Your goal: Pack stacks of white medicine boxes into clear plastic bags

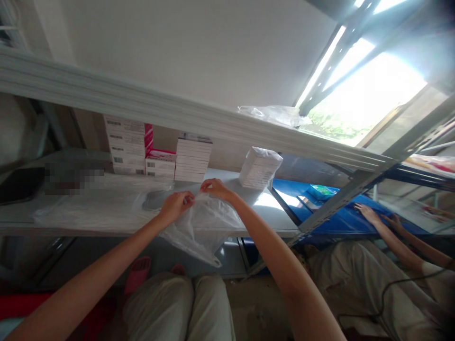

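A clear plastic bag (199, 227) hangs over the front edge of the grey shelf, pinched near its upper edge by both hands. My left hand (177, 206) has its fingers closed on the bag's left side. Just to the right, my right hand (216, 188) grips the bag between thumb and fingers. Behind the hands stands a stack of thin white boxes (193, 158). Further right, another white stack (260, 168) is wrapped in clear plastic.
White-and-pink barcoded boxes (128, 147) stand at the back left. Flat clear bags (95, 203) lie on the shelf near a dark phone-like object (23, 184). A metal upright (337, 203) separates me from a co-worker's hand (368, 213) on a blue surface. A crossbeam (177, 111) runs overhead.
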Demonstrator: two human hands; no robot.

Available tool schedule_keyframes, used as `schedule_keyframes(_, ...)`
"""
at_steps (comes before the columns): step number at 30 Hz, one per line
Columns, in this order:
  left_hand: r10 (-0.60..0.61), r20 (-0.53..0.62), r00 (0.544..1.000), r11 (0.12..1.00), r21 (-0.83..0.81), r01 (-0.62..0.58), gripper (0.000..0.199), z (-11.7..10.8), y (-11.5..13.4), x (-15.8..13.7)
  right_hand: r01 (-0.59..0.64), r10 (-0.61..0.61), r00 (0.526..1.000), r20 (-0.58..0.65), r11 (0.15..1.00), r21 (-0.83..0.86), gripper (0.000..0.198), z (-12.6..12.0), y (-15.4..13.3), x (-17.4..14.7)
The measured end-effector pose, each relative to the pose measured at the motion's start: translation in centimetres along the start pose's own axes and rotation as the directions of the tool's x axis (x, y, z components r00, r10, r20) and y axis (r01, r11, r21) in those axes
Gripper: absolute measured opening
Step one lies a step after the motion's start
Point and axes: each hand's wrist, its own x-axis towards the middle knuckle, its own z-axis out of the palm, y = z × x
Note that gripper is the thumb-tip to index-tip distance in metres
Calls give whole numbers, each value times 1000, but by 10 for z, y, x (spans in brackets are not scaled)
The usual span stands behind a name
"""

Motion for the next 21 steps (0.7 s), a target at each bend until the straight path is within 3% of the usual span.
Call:
schedule_keyframes(4,-46,44,998,999,-27,47,35,-7,-9,-10,51,-38,990,-138,994,95,12,3,7,-7)
schedule_keyframes(14,-98,106,990,957,-261,123,44,-25,-44,-36,10,121,923,-366,942,335,21,6,23,-15)
schedule_keyframes(18,-130,106,986,925,-346,159,42,-27,-40,-37,-4,161,917,-364,919,395,22,5,26,-17)
schedule_keyframes(21,-119,105,987,942,-303,146,39,-26,-36,-36,-60,183,944,-275,914,402,28,5,23,-19)
